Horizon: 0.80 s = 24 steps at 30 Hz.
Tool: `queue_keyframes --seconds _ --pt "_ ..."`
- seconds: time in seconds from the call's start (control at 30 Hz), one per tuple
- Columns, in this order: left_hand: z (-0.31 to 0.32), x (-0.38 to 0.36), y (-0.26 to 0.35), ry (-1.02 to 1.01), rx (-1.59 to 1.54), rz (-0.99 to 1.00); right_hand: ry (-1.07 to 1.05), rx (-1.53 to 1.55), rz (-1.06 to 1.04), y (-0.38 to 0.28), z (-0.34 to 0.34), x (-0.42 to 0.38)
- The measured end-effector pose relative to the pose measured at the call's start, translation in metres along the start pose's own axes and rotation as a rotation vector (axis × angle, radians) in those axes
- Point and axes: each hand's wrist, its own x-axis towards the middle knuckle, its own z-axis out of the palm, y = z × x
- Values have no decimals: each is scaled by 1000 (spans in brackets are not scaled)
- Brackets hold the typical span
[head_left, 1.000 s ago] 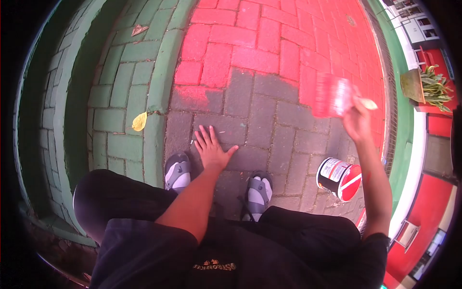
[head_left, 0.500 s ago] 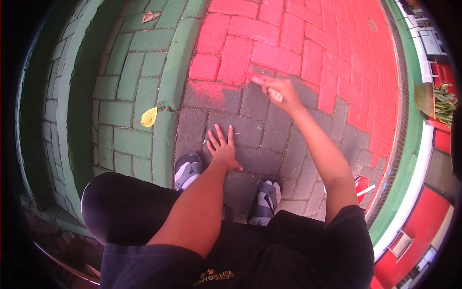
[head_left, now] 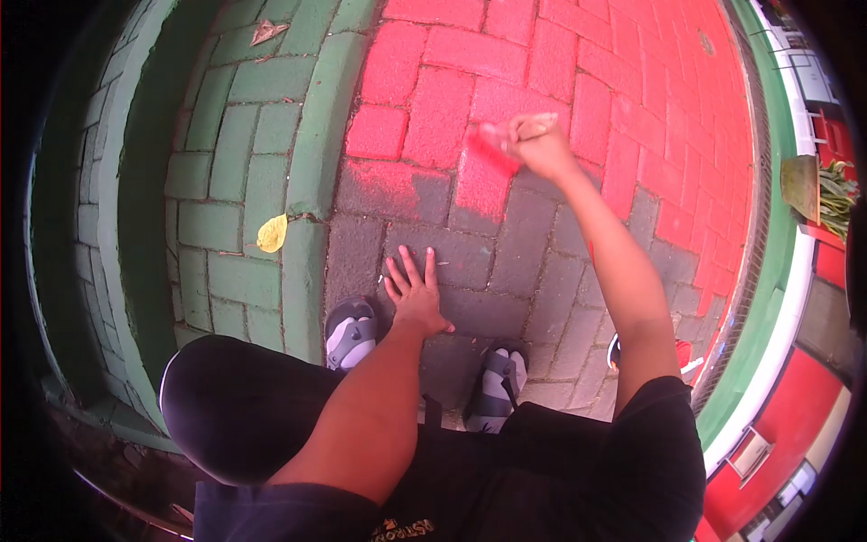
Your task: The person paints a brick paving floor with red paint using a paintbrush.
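Note:
My right hand (head_left: pixel 545 152) is closed around a paintbrush (head_left: pixel 493 144), smeared by motion, whose red-coated bristles are over a freshly red paver (head_left: pixel 488 185). Its handle is mostly hidden in my fist. My left hand (head_left: pixel 415 298) rests flat on the bare grey pavers (head_left: pixel 528 244), fingers spread, between my two sandalled feet. Wet-looking red paint (head_left: pixel 479 54) covers the bricks beyond both hands, with a patchy edge where it meets the grey. Partly hidden behind my right forearm stands a red and white container (head_left: pixel 685 352).
On the left, a green kerb (head_left: pixel 312 172) borders green-painted bricks, where a yellow leaf (head_left: pixel 272 233) and a dry brown leaf (head_left: pixel 268 32) lie. A potted plant (head_left: pixel 800 187) stands at the far right, past a grated drain strip (head_left: pixel 761 172).
My right hand has risen slightly with the paintbrush, and a paver that was grey at its top now carries red paint. My left hand stays planted on the ground.

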Motion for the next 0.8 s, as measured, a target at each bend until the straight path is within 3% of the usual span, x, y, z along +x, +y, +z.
queue_keyframes --seconds 0.07,0.17,0.3,0.43,0.53,0.57,0.67,0.8 --pt "-2 0 -2 -13 15 -3 79 -183 -117 1 -3 1" --pt "-1 0 -1 -18 10 -3 217 -87 -278 0 20 -23" --pt "-1 0 -3 -23 12 1 -157 -242 -130 -16 36 -73" --pt "-1 2 -1 -24 13 -6 -246 -40 37 -23 21 -70" --pt "-1 2 -1 -29 15 -7 180 -143 -255 -19 13 -35" --pt "-1 2 0 -29 14 -6 180 -145 -255 -14 17 -36" --pt "-3 2 -1 -25 16 -6 -87 -432 -147 -7 28 -46" --pt "-2 0 -1 -33 12 -10 -277 -170 74 -29 15 -55"
